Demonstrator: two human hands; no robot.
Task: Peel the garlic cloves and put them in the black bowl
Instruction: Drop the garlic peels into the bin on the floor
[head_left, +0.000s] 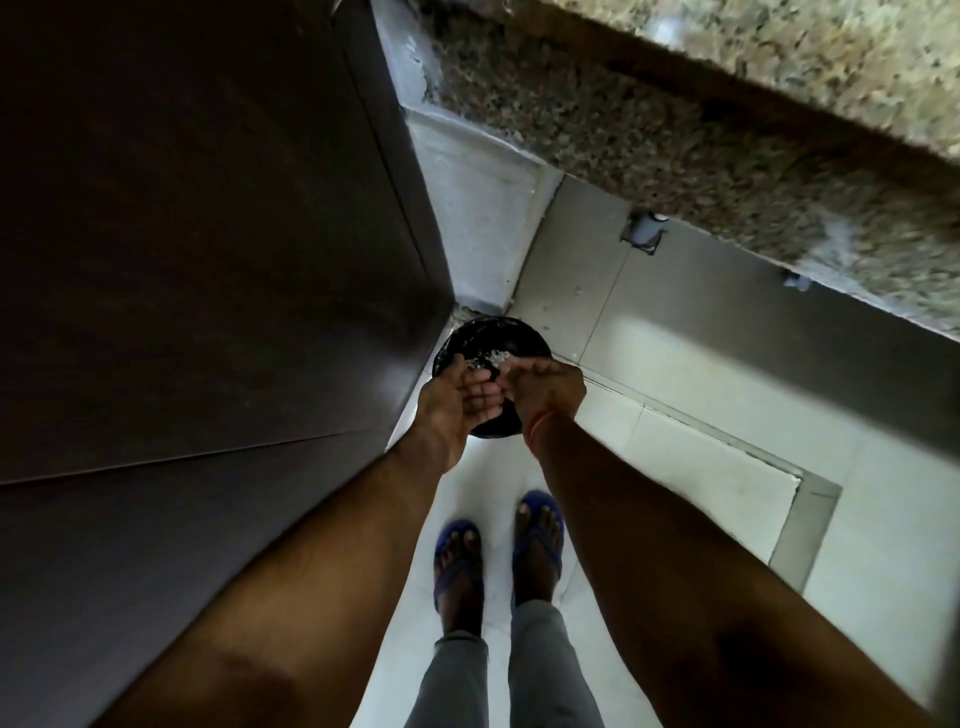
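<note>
Both hands are held over a black-lined bin (493, 340) on the floor: left hand (462, 397) palm-up, fingers open; right hand (545, 387) touching it, finger state cannot be determined. White peel scraps (491, 358) lie in the bin; the black bowl is not visible.

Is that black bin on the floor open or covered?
Open: the black bin has no lid, and pale scraps show inside it below both hands.

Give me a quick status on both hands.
Left hand open, palm up; right hand brushing across it. Both over black-lined bin on floor, pale scraps inside. No garlic cloves or bowl visible. Nothing in the way.
</note>
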